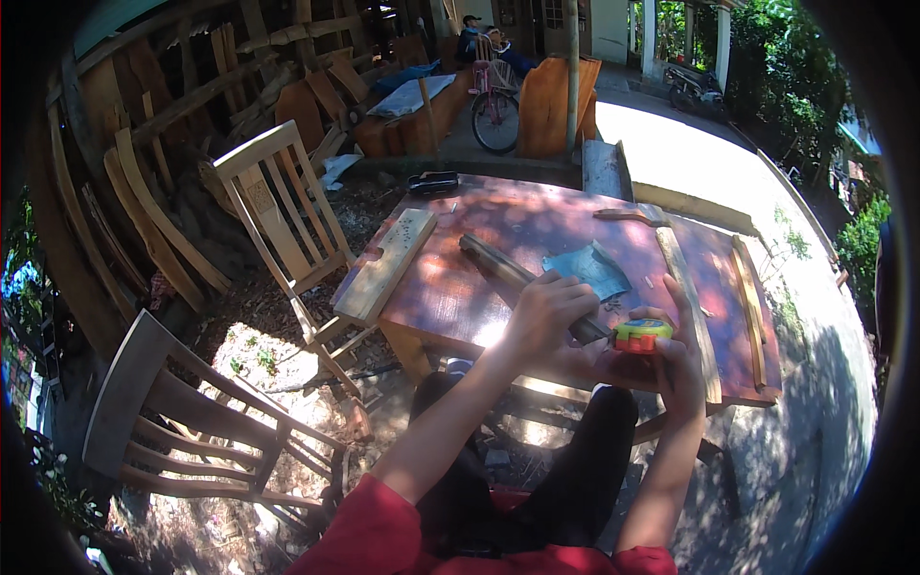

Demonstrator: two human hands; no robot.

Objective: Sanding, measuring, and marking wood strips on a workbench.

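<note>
Head view: left hand (548,311) curled over dark wooden bar (496,261), fingers wrapped on it. Right hand (684,362) pinching yellow-orange tape measure (640,336) between thumb and fingers, just beside bar's near end, over near edge of reddish table (448,292). Blue-grey sheet (589,271) beyond bar. Black case (433,183) at table's far left corner, looks closed; contents hidden. Pale board (391,264) along left edge.

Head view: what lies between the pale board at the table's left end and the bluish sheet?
The wooden bar, held in the left hand, shows between the pale board and the bluish sheet in the head view.
</note>
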